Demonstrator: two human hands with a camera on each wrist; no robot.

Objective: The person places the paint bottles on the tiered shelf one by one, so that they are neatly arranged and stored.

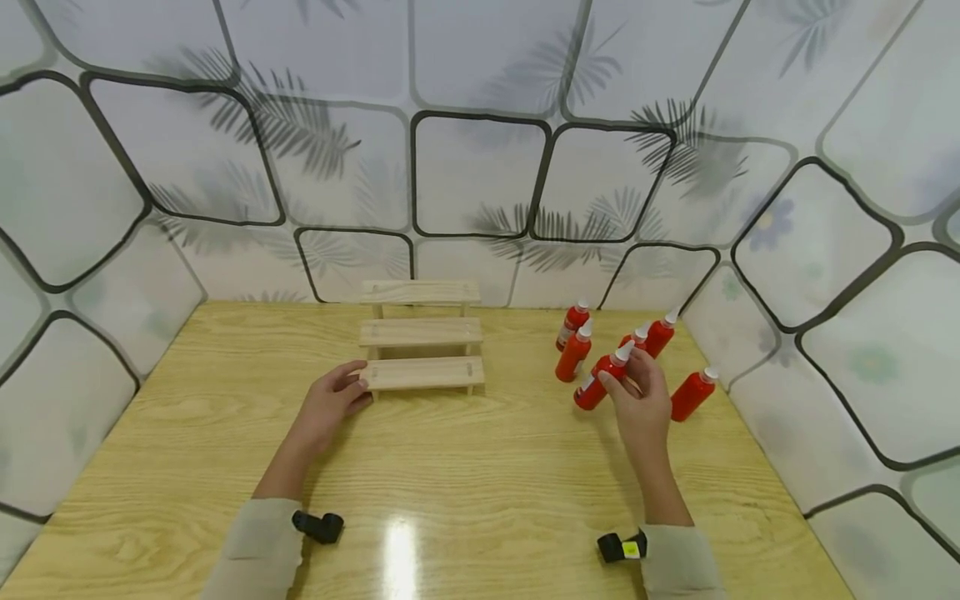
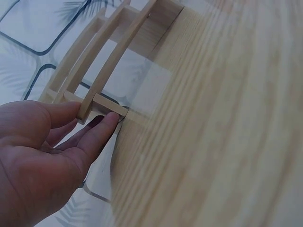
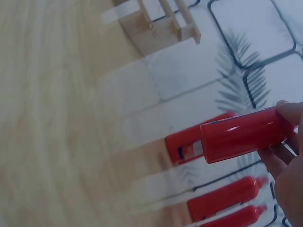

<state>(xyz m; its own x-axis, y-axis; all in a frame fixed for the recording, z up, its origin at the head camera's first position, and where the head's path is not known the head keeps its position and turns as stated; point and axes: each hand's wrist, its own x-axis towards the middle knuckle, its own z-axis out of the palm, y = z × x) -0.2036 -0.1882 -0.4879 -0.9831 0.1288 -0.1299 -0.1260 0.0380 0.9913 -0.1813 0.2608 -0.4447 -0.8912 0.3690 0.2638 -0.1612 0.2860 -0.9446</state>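
A three-step wooden stand (image 1: pixel 422 373) stands toward the back of the table. My left hand (image 1: pixel 337 404) grips the left end of its lowest step; in the left wrist view the thumb lies at the step's edge and a fingertip is against the leg (image 2: pixel 110 105). My right hand (image 1: pixel 643 395) holds a red squeeze bottle (image 1: pixel 597 385) with a white pointed nozzle, thumb on one side and fingers on the other. The bottle tilts, its nozzle up to the right. In the right wrist view the base of this held bottle (image 3: pixel 241 135) points away from the hand (image 3: pixel 289 184).
Several more red bottles stand around my right hand: two behind on the left, including a near one (image 1: pixel 573 357), two behind the hand, including a far one (image 1: pixel 660 335), and one to the right (image 1: pixel 693 395). Patterned walls (image 1: pixel 480 179) border the wooden table (image 1: pixel 465 483).
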